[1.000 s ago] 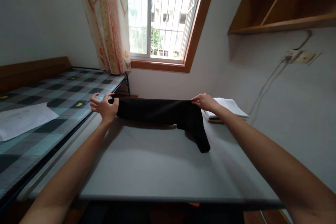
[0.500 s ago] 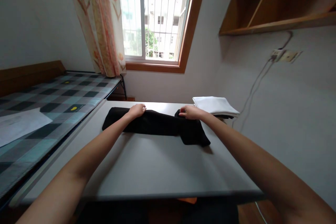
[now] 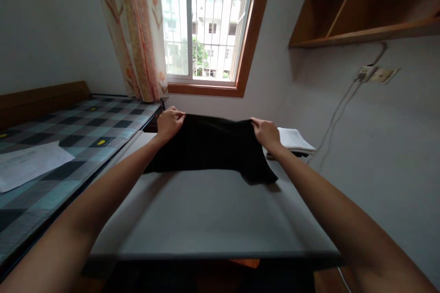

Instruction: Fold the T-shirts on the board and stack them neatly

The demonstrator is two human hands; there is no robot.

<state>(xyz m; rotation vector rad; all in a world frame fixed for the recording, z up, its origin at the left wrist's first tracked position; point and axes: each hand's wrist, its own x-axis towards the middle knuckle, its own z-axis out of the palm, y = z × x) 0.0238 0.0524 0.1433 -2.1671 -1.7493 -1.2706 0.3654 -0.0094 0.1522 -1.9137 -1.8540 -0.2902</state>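
Grey and smooth, the bench [image 3: 206, 224] spreads out in front of the person, its near edge running across the lower part of the view. A small orange item [image 3: 245, 263] shows under that edge, too dim to identify.

Farther in, the black cloth [image 3: 213, 146] is stretched between the two hands above the bench, its top edge raised and nearly level. The left hand [image 3: 169, 124] is closed in a pinch on the upper left part of this edge, thumb against fingers; the right hand [image 3: 267, 133] pinches the upper right corner in the same way. The cloth's lower side hangs down toward the bench, with a pointed end slanting out at the lower right; how much of it touches the surface is unclear.

Just beyond the right hand, a folded stack [image 3: 294, 141], white on top with black below, lies on the bench. Along the left side stands a bed with a checked mattress [image 3: 68, 121], a sheet of white paper [image 3: 34, 165] lying on it.

At the back are a floral curtain [image 3: 135, 32] and a barred window [image 3: 177, 32]. A wooden shelf [image 3: 374, 34] hangs on the right wall, above a socket [image 3: 367, 73] with cables.
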